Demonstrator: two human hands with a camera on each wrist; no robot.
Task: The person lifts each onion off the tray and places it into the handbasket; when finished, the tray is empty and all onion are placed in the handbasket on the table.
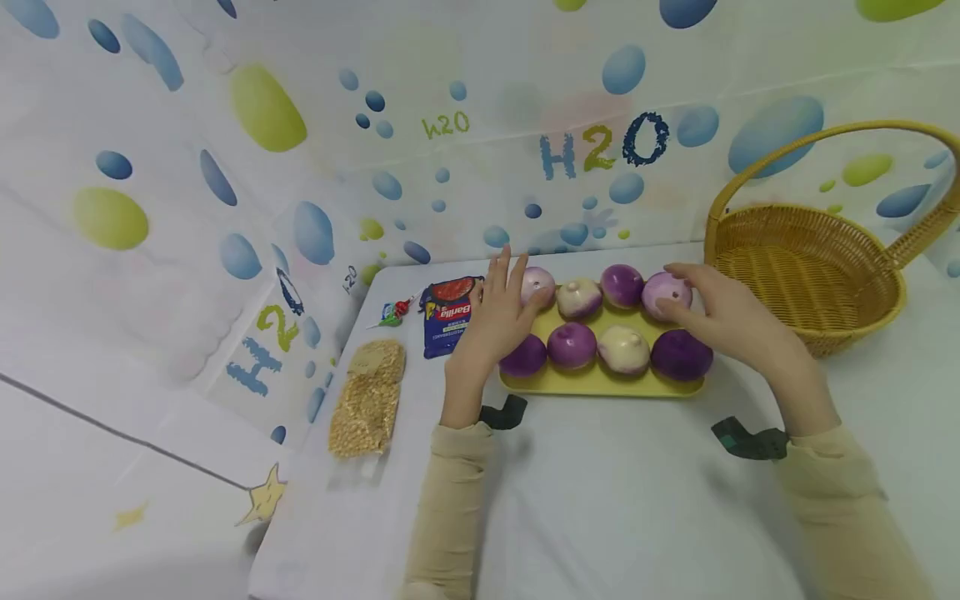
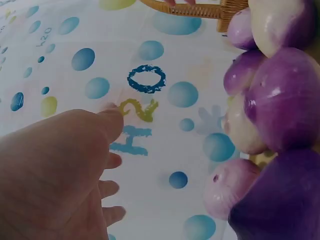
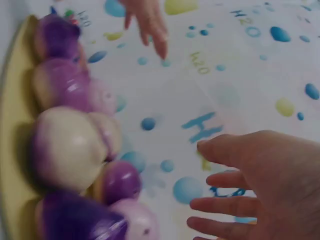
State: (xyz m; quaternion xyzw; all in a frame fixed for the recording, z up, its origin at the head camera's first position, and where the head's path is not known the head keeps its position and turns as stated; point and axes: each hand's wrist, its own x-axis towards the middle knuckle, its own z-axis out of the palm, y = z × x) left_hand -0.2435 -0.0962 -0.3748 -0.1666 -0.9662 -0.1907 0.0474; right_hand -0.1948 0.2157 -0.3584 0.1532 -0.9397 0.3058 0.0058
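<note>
A yellow tray (image 1: 600,385) lies on the white table with several round purple and white vegetables, resembling onions or turnips, in two rows. My left hand (image 1: 491,312) is raised over the tray's left end, fingers straight and spread, close to a pale purple vegetable (image 1: 537,283). At the right end my right hand (image 1: 727,317) hovers with fingers spread, beside another pale purple vegetable (image 1: 666,293); whether it touches is unclear in the head view. Both wrist views show the left hand (image 2: 55,170) and right hand (image 3: 260,185) holding nothing.
A woven basket (image 1: 806,237) with a tall handle stands right of the tray. To the left lie a blue Barilla packet (image 1: 441,325), wrapped lollipops (image 1: 399,310) and a clear bag of yellow kernels or beans (image 1: 366,408). A patterned sheet (image 1: 495,183) hangs behind the table.
</note>
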